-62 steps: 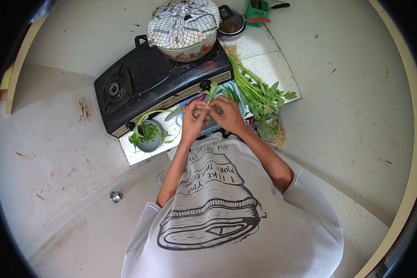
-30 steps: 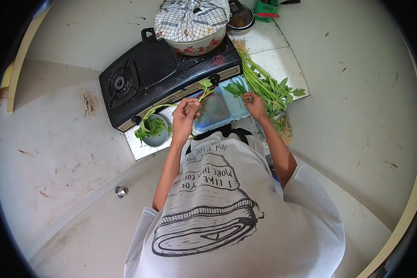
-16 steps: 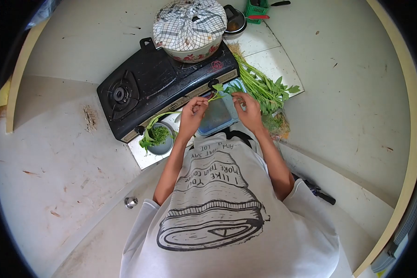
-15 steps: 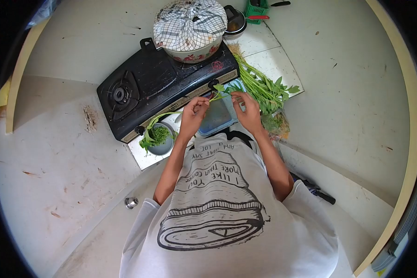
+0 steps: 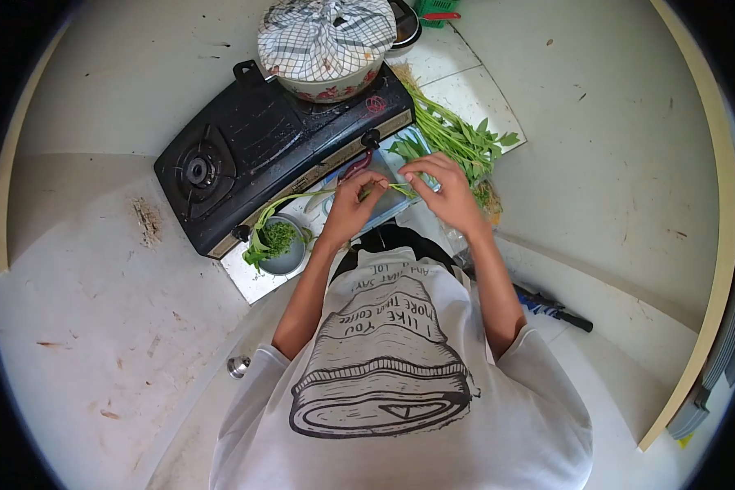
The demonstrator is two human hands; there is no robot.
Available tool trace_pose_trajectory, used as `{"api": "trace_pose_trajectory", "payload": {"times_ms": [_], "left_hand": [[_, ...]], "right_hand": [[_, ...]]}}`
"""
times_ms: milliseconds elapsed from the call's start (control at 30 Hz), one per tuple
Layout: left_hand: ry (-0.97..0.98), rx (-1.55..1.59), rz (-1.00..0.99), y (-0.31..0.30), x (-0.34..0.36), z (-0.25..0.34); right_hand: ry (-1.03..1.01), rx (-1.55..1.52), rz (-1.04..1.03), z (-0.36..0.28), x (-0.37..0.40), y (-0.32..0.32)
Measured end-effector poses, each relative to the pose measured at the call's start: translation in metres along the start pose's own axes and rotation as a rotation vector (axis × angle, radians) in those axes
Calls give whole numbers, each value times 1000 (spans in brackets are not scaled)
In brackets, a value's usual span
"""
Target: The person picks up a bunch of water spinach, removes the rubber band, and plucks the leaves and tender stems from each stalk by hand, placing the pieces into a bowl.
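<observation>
My left hand [image 5: 354,211] is closed in a pinch on a long leafy green stem [image 5: 302,194]. From these fingers the stem trails left, and its leaves [image 5: 257,249] hang at the rim of a grey bowl [image 5: 287,263]. Small green pieces [image 5: 278,237] lie in that bowl. A short bit of the stem runs right, to the fingers of my right hand [image 5: 447,196], which are pinched together at its end. Both hands hover over a light-blue plastic tub [image 5: 376,219]. A dark red handle [image 5: 356,167] shows behind my left hand.
The black gas stove [image 5: 273,151] stands just beyond my hands, bearing a floral pot [image 5: 331,88] under a checked cloth [image 5: 322,41]. A bunch of leafy greens [image 5: 457,135] lies at the right on white tiles. A pan with a red handle [image 5: 441,15] sits farther back.
Both hands have come lower, nearer my body, still around the stem. The leaf that stood up between them no longer shows there. The view has shifted slightly.
</observation>
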State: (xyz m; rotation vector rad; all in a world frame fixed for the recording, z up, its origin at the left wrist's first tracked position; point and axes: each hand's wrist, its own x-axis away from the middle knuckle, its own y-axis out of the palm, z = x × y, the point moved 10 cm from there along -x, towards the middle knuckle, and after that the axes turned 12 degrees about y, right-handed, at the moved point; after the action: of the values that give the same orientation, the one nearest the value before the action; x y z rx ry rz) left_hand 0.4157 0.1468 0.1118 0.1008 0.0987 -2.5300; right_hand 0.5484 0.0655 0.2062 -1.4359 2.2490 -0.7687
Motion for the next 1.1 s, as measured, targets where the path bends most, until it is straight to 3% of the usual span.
{"api": "trace_pose_trajectory", "payload": {"times_ms": [133,233,433,733,833,933,967,1100], "left_hand": [[61,-50,-139,6,-3,31],[38,-5,-198,7,-1,33],[70,-59,-262,2,-2,52],[149,-58,-326,3,-1,70],[46,92,-148,-7,-1,42],[-51,153,-11,-20,0,48],[-56,181,13,-21,0,46],[-38,245,125,-24,5,42]], "right_hand": [[261,-235,-359,2,0,14],[217,-206,-419,-8,0,16],[-1,-24,-328,-40,0,12],[-20,-194,-149,-42,-2,9],[-10,-99,248,-16,-2,-19],[466,-339,124,67,6,-3],[412,-493,69,81,10,7],[434,-600,-68,153,25,50]]}}
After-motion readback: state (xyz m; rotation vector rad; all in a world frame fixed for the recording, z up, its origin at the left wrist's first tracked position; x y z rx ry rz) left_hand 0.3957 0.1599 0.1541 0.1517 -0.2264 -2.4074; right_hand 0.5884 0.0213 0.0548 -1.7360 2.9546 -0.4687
